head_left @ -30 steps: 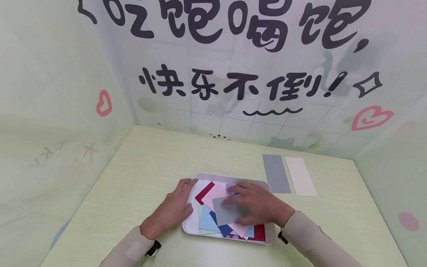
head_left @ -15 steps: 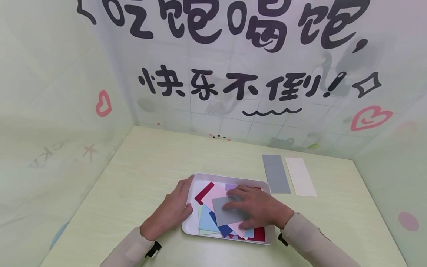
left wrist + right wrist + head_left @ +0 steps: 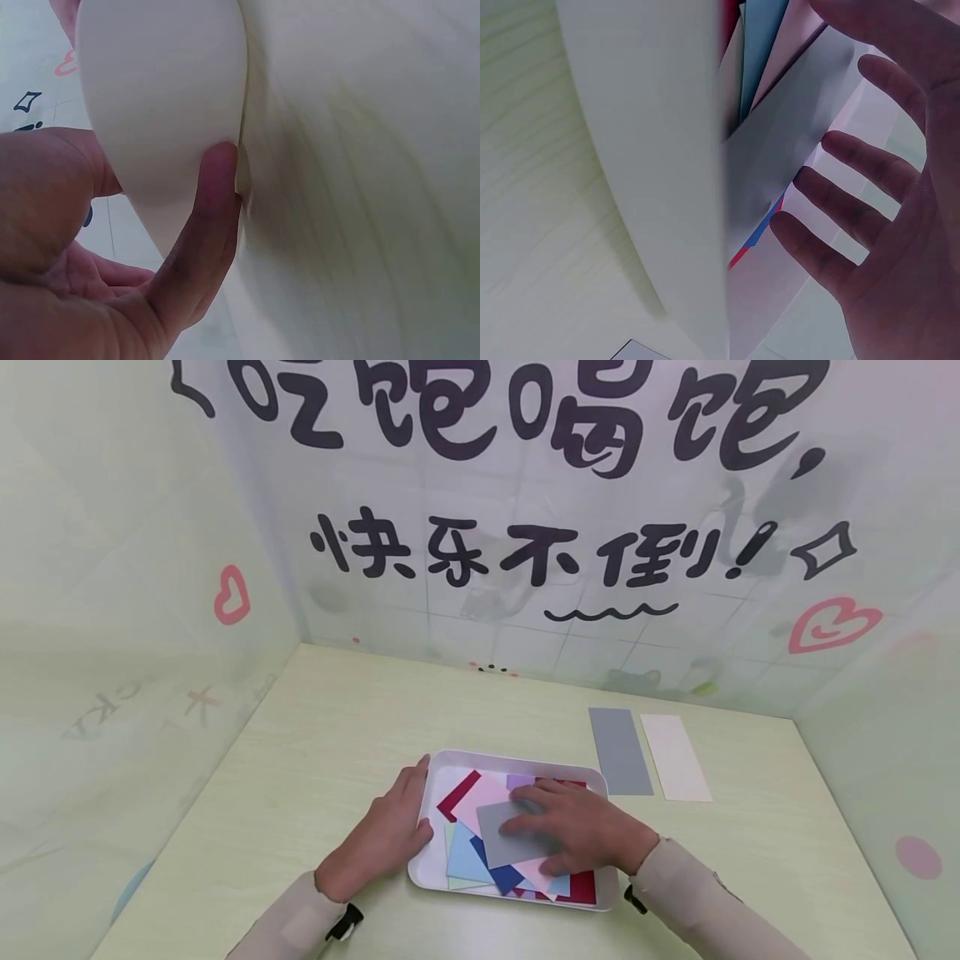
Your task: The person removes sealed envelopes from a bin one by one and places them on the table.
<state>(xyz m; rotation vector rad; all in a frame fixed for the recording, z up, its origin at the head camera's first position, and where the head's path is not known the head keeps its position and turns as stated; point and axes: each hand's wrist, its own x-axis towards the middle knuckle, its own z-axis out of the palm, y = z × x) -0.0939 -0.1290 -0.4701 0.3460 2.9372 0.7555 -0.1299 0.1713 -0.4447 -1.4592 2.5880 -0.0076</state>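
Observation:
A white tray (image 3: 430, 867) on the table holds several loose paper pieces. My left hand (image 3: 384, 835) grips the tray's left end. In the left wrist view its fingers (image 3: 214, 184) lie along the outer wall, with the thumb at the rim. Over the right half of the tray, my right hand (image 3: 585, 827) has its fingers spread on a grey paper piece (image 3: 498, 846) atop the pile. Around that piece show a pink one (image 3: 474, 802), a light blue one (image 3: 467, 858), a dark blue one (image 3: 504, 878) and a red one (image 3: 583, 889). The palm hides part of the pile.
Behind the tray to the right, a long grey strip (image 3: 622, 752) and a pale pink strip (image 3: 677, 757) lie side by side on the pale wooden table (image 3: 337, 710). Printed curtains (image 3: 480, 635) enclose the table at the back and both sides.
My left fingertips have slid from over the tray's far left corner to its outer side. The right hand has settled on the grey piece and scarcely moved since.

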